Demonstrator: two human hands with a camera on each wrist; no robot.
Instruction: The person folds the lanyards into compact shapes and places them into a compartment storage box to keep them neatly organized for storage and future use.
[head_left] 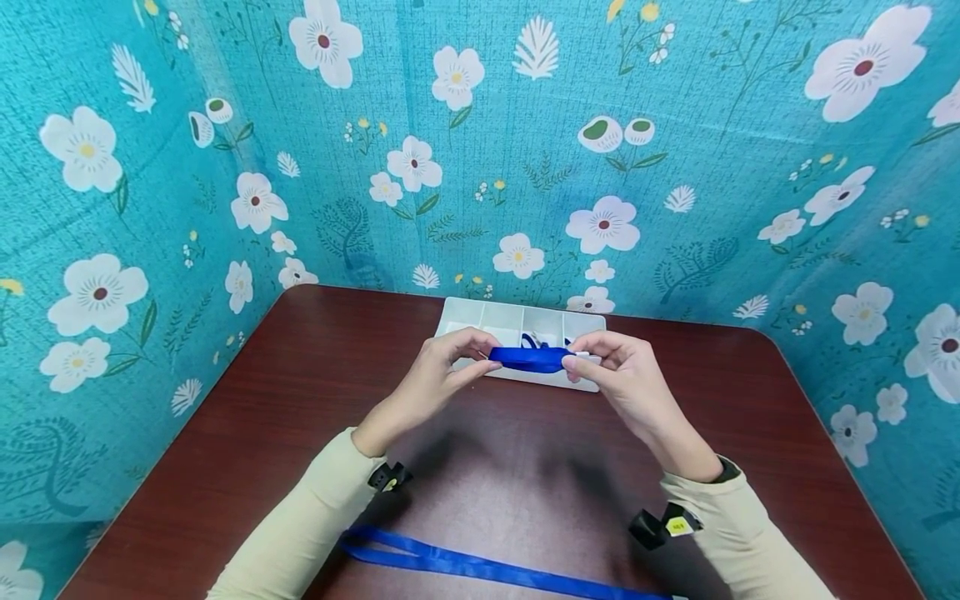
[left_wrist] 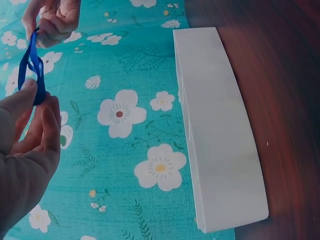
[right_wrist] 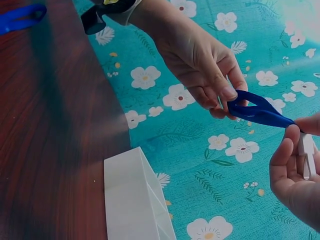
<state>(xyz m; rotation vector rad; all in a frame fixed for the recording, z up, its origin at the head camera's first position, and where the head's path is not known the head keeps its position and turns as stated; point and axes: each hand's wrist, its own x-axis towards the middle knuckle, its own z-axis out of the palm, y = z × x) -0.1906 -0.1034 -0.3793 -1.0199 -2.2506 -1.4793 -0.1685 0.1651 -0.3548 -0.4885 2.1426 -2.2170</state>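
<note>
A folded blue lanyard [head_left: 528,360] stretches between both hands, raised in front of the white tray in the head view. My left hand [head_left: 438,367] pinches its looped left end between thumb and fingers. At the other end, my right hand [head_left: 626,375] pinches the gathered strap. A white plastic clip [right_wrist: 306,157] hangs from that end, beside the right fingers. In the left wrist view the strap [left_wrist: 38,95] bows into an open loop above the left thumb.
Behind the hands stands a white divided tray [head_left: 465,315]; a blue strap with a metal piece [head_left: 534,340] lies in one compartment. A second blue lanyard [head_left: 465,563] lies across the front of the dark wooden table [head_left: 315,367]. Flowered cloth hangs around the table.
</note>
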